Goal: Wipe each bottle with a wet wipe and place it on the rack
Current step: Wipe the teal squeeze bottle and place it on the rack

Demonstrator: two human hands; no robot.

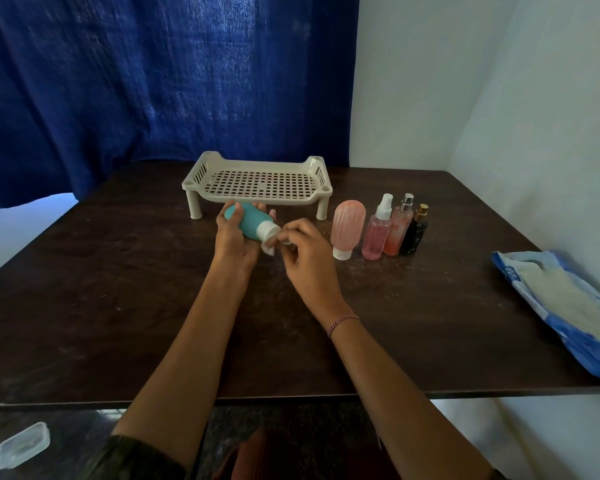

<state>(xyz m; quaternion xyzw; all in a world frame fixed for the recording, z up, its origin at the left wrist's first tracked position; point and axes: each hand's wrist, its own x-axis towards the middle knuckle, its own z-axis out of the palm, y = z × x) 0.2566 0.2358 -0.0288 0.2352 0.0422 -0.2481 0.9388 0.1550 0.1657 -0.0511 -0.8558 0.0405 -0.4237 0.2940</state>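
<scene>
Rack (pixel 257 183) open from above — four bottles (pixel 381 228) crowd its right; table (pixel 84 289) bare on the left.

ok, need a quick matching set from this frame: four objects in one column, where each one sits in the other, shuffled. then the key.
Objects
1. teal bottle
2. rack
3. wipe packet
4. black bottle

Places
A. lying near the table's right edge
B. standing at the far middle of the table, nothing on it
C. held on its side in the left hand, cap toward the right hand
D. upright at the right end of the row of four bottles

Pairs: 1-C, 2-B, 3-A, 4-D
</scene>
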